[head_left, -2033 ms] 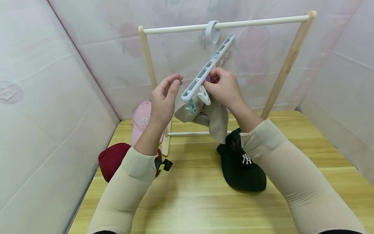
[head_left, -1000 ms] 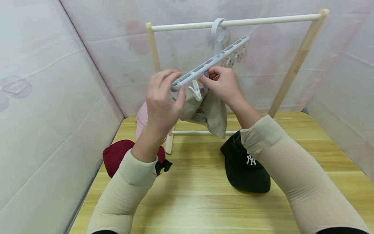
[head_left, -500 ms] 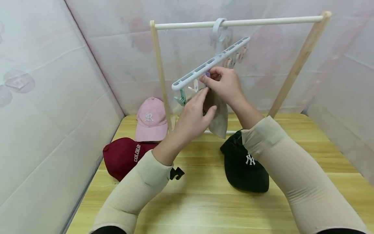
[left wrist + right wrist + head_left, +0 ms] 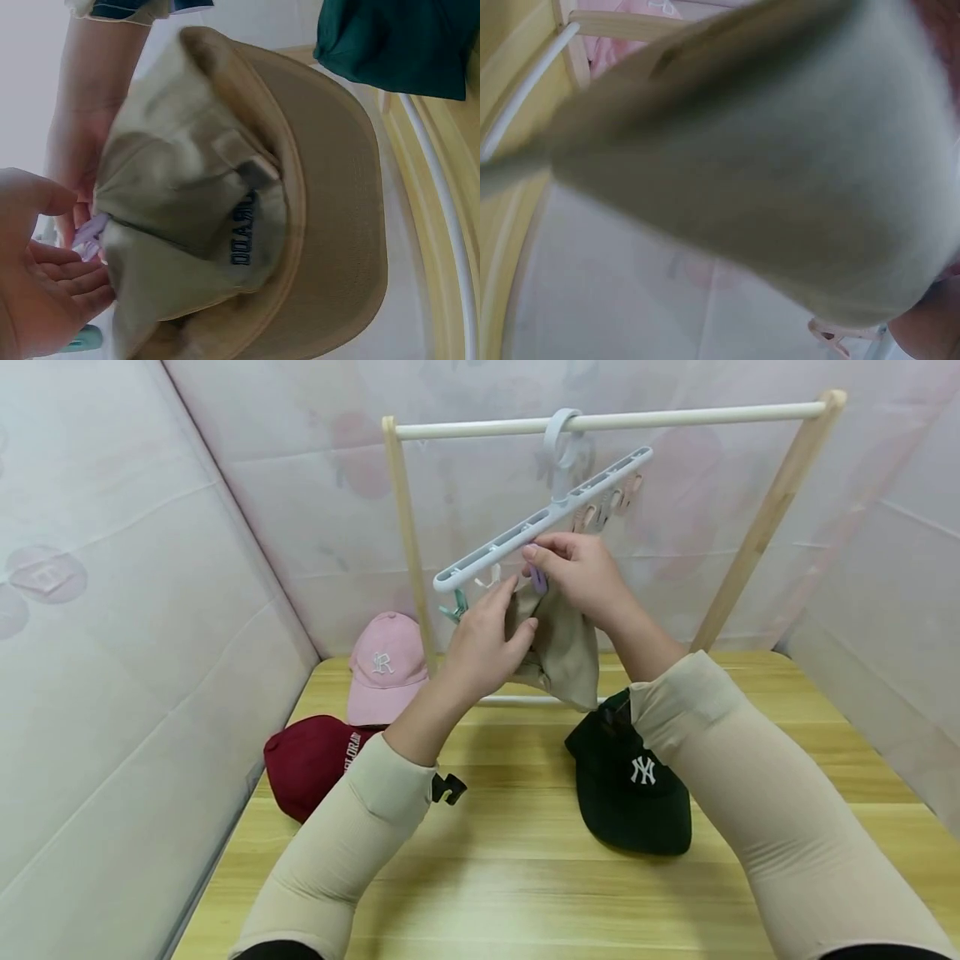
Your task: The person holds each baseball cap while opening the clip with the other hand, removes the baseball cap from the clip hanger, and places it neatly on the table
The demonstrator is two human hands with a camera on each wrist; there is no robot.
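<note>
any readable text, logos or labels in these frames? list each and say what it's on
"NY" interlocked logo, white: front of the dark green cap on the table.
White embroidered monogram on the pink cap: too small to read surely.
White lettering on the maroon cap: partly hidden by the left forearm, only a fragment shows, not readable.
Dark lettering on the beige cap in the left wrist view: upside down and blurred, not readable.
Right wrist view: no text.

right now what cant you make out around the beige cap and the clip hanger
- Purple clip: head view, mostly covered by the right hand; whether it bites the beige cap is unclear.
- Right wrist view: the beige cap fills the frame, blurred; the hand's fingers are hidden.
- Cap lettering: left wrist view, partly folded under, unreadable.
- Left hand: head view, fingertips hidden against the cap.
- Maroon cap: partly behind the left sleeve.
</note>
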